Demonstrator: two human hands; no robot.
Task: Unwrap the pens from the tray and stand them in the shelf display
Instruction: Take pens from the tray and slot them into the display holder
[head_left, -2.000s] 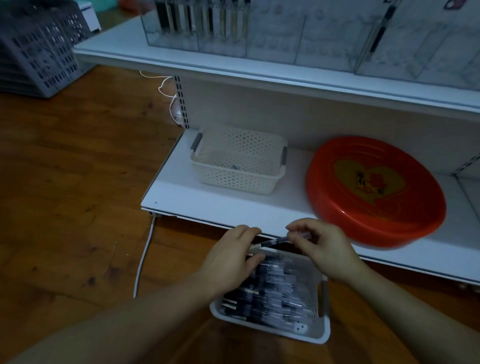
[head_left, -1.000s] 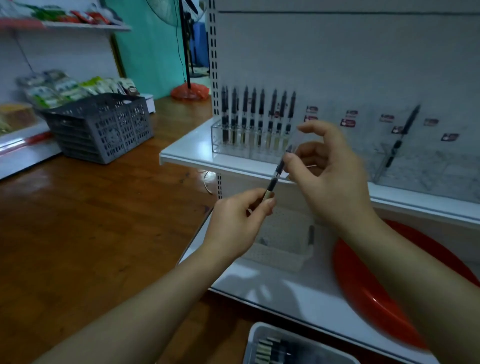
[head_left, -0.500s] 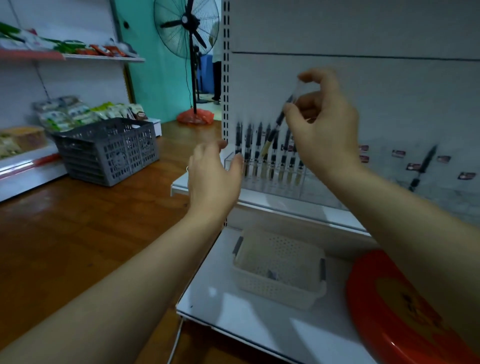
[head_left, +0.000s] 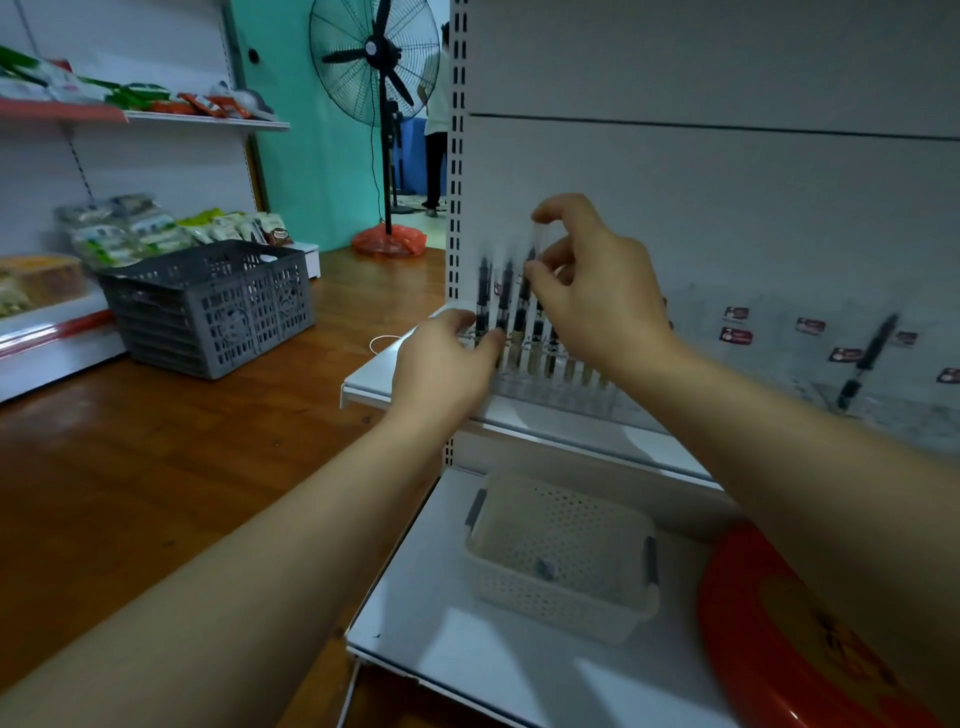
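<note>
A clear display rack (head_left: 524, 382) on the upper shelf (head_left: 545, 423) holds several black pens (head_left: 506, 306) standing upright. My right hand (head_left: 597, 291) pinches a pen (head_left: 535, 249) near its top, held upright over the row with its lower end among the standing pens. At the rack's left end my left hand (head_left: 441, 364) touches it, fingers against the front pens. The tray of wrapped pens is out of view.
A white perforated basket (head_left: 561, 556) and a red round tray (head_left: 810, 639) sit on the lower shelf (head_left: 493, 670). One pen (head_left: 867, 358) leans further right in the display. A grey crate (head_left: 208, 306) stands on the wooden floor; a fan (head_left: 374, 57) and a person stand behind.
My right hand has lowered the pen from above the display into the row. My left hand moved forward from open in the air to the rack's left end.
</note>
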